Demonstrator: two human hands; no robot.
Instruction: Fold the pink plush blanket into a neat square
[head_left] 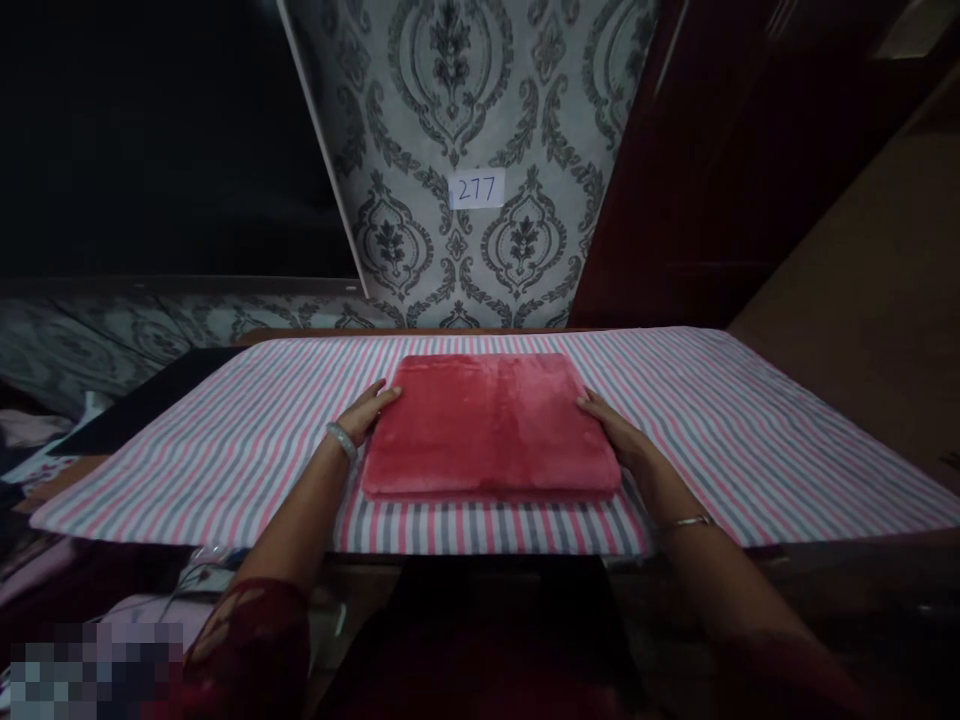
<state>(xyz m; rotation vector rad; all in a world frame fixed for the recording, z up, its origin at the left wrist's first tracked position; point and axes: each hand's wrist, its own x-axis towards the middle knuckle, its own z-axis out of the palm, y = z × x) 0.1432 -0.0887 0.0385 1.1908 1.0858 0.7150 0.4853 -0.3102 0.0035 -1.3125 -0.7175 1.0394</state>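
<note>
A folded red plush cloth (487, 425) lies flat in the middle of a table covered by a pink, grey and white striped sheet (750, 420). My left hand (366, 412) rests against the cloth's left edge, fingers stretched along it. My right hand (619, 435) presses the right edge, fingers partly tucked under the cloth. Both wrists wear bangles. Neither hand has lifted the cloth; it lies flat on the sheet.
A patterned grey wall (465, 120) with a small paper label reading 277 (477, 189) stands behind the table. A dark panel (150, 140) fills the left, a dark red wooden door (720, 170) the right. Clutter and cables lie at lower left (202, 570).
</note>
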